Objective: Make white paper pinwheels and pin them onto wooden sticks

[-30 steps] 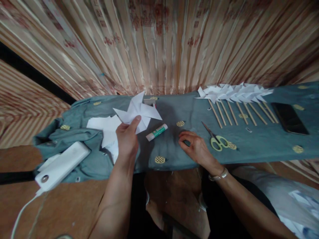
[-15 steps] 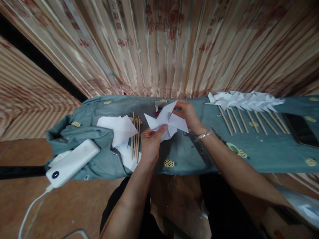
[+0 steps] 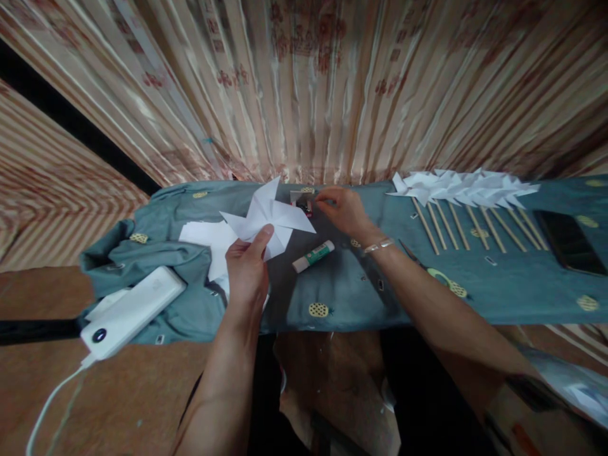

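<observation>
My left hand [image 3: 246, 269] is closed on a white folded paper pinwheel [image 3: 268, 216], thumb on its front, holding it up over the blue-green cloth [image 3: 498, 285]. My right hand [image 3: 344, 210] reaches to the far edge of the cloth, its fingertips pinched at a small open box [image 3: 300, 197]; what they hold is too small to make out. A bracelet is on that wrist. A glue stick [image 3: 313, 256] lies on the cloth between the two hands.
A row of finished white pinwheels on wooden sticks [image 3: 468, 196] lies at the right, beside a black phone [image 3: 569, 242]. Green-handled scissors [image 3: 439, 275] lie partly under my right forearm. White paper squares [image 3: 206, 237] and a white power bank [image 3: 130, 311] sit at left. A striped curtain hangs behind.
My right hand left the pinwheel and moved to the small box at the back. My left hand carried the pinwheel a little to the left, uncovering the glue stick.
</observation>
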A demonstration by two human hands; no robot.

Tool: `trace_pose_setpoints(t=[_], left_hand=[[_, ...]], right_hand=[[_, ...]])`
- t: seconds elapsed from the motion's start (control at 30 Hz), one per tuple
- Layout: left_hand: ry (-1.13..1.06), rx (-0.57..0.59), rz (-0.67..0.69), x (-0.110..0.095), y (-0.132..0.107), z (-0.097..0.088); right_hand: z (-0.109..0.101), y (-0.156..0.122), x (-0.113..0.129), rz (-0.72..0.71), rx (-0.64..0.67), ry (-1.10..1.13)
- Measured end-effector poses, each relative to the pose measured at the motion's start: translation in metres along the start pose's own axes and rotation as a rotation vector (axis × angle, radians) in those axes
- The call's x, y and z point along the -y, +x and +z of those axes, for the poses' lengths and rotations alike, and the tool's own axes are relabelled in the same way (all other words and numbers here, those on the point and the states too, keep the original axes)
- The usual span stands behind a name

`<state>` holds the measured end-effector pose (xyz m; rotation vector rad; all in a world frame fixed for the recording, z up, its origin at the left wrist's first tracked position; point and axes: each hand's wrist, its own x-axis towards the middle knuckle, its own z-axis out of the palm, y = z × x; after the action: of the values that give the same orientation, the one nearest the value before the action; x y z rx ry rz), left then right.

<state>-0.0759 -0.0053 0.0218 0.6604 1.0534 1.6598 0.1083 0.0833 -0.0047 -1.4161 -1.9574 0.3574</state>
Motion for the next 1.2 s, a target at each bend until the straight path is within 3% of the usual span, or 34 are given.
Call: trace_pose_setpoints(t=[0.17,0.3,0.4,0.7,1.03,1.2], left_hand=[[0.010,0.031,-0.023,0.006,-0.005,0.009],[0.040,0.044,-0.033,0.013,-0.009,0.016],[0.066,0.067,-0.046,0.022,-0.014,0.020],[0.161,0.177,-0.133,0.052,-0.031,0.035],[0.116,0.198,-0.296,0.057,-0.038,0.045],[0.127,0.202,-0.330,0.059,-0.040,0.046]], right_hand=[[-0.049,-0.073,-0.017,0.070,-0.123,0.025],[-0.063,-0.131,-0.026,0.262,-0.038,0.045],[-0.062,-0.155,-0.022,0.250,0.071,0.072],[-0.058,-0.160,0.001,0.188,0.227,-0.165],[-0.058,-0.175,0.006,0.008,0.243,-0.227],[-0.064,-0.175,0.007,0.005,0.271,-0.237]])
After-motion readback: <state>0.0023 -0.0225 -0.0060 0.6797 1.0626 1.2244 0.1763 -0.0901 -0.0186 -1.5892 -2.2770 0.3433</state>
